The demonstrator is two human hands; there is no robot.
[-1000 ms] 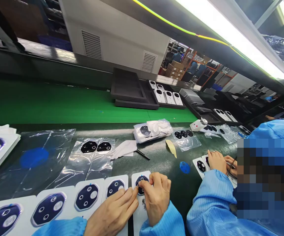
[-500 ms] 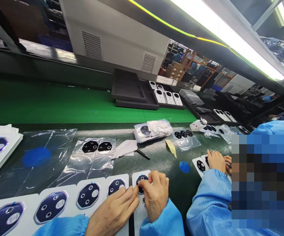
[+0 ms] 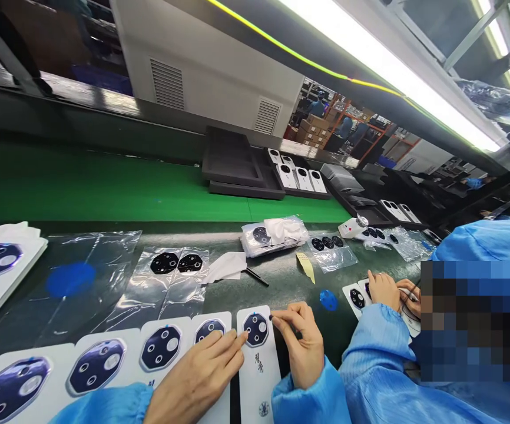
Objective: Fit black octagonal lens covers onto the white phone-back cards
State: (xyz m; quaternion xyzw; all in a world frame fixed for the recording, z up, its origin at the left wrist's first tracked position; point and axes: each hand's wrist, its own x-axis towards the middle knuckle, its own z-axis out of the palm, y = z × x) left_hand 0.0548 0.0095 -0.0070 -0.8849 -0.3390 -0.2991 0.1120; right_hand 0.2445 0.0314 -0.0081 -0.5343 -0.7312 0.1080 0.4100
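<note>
A white phone back panel [image 3: 255, 394] with a dark blue octagonal camera plate [image 3: 255, 330] lies upright before me. My left hand [image 3: 202, 368] rests flat with fingers stretched out, its fingertips at the left edge of that plate. It partly covers the neighbouring white panel [image 3: 217, 406]. Just right of the first panel's top corner, my right hand [image 3: 301, 341] pinches a small dark piece [image 3: 271, 318] between thumb and forefinger; its exact kind is too small to tell. Several more such panels [image 3: 138, 347] stretch in a row to the left.
Clear plastic film [image 3: 171, 282] holds two black plates. Beyond lie a white wipe [image 3: 228, 266], a black pen [image 3: 257, 277], a plastic-wrapped bundle [image 3: 275, 235] and a blue disc [image 3: 328, 300]. A co-worker's sleeve [image 3: 376, 359] is close on my right. Black trays [image 3: 241, 185] stand farther back.
My right hand has lifted off the camera plate and moved right, with a small dark piece at its fingertips. The plate now shows fully. My left hand stays nearly in place.
</note>
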